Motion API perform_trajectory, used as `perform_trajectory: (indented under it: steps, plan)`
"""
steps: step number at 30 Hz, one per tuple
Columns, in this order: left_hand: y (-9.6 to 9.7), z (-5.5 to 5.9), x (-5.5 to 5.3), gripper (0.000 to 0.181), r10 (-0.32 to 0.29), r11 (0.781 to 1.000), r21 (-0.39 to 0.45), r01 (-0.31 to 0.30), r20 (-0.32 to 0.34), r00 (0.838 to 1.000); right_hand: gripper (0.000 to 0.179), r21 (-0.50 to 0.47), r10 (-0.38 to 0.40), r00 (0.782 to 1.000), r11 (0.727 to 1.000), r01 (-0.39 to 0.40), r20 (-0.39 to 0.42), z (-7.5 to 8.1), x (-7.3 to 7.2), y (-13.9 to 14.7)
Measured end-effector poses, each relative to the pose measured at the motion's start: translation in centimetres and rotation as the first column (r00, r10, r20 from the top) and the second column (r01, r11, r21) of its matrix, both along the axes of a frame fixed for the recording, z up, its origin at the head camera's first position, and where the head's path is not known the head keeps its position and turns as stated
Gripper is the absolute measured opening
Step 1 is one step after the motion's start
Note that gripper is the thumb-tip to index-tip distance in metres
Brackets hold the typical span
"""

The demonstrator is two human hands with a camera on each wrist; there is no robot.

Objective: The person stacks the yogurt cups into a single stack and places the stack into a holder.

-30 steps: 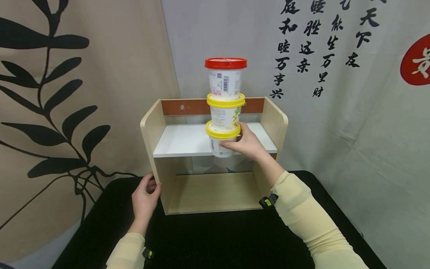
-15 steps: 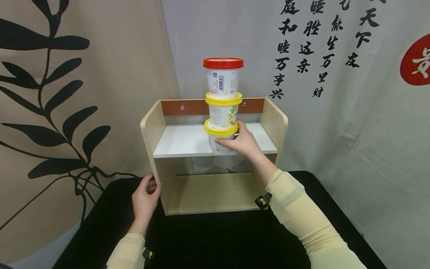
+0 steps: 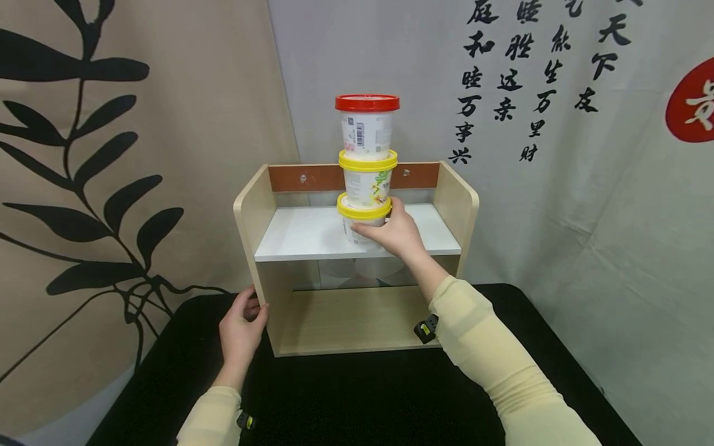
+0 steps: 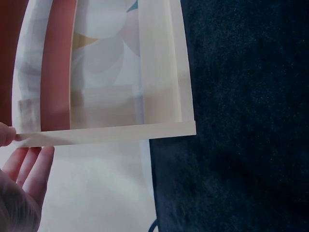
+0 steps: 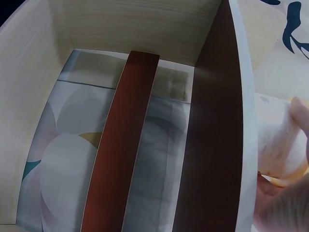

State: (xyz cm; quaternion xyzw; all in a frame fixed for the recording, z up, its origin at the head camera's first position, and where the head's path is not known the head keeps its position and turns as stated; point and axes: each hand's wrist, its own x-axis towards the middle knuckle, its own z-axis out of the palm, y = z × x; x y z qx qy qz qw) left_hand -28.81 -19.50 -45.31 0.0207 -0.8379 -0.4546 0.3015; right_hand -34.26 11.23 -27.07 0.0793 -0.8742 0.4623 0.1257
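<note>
Three white tubs stand in a stack over the white upper board point(image 3: 292, 234) of a small wooden shelf point(image 3: 249, 214). The top tub point(image 3: 365, 129) has a red lid; the middle tub point(image 3: 365, 183) and the bottom tub point(image 3: 364, 214) have yellow lids. My right hand point(image 3: 397, 231) grips the bottom tub from the right, thumb across its front; its lower part is partly covered. In the right wrist view that tub point(image 5: 281, 137) shows beside the board's edge. My left hand point(image 3: 241, 331) holds the shelf's left side panel point(image 4: 111, 135), thumb and fingers on opposite faces.
The shelf stands on a black-covered table point(image 3: 357, 399). Its lower compartment has a wooden floor point(image 3: 357, 316), and a brown rail point(image 3: 304, 178) crosses the upper back. Behind hang a leaf-patterned cloth point(image 3: 212, 124) and a grey cloth with black characters point(image 3: 558, 204).
My right hand has moved the stacked tubs slightly left and farther back over the white board. My left hand has stayed on the side panel.
</note>
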Motion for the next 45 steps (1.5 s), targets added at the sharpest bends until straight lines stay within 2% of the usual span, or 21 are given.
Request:
perform_trajectory:
  steps: [19,36,45]
  plan:
    - [0.0,0.2,0.0,0.041,-0.005,1.000,0.004,0.005,0.006,1.000,0.103,0.038,-0.046,0.999,0.998,0.046,0.014,0.4,-1.3,-0.7]
    - [0.1,0.2,0.1,0.042,-0.005,1.000,0.015,0.004,0.037,0.999,0.099,0.037,-0.044,0.998,0.998,0.043,0.040,0.8,-2.0,-0.8]
    - [0.1,0.3,0.2,0.042,-0.002,1.000,0.004,0.002,0.030,1.000,0.099,0.045,-0.053,0.998,0.998,0.051,0.035,0.7,-2.6,-1.0]
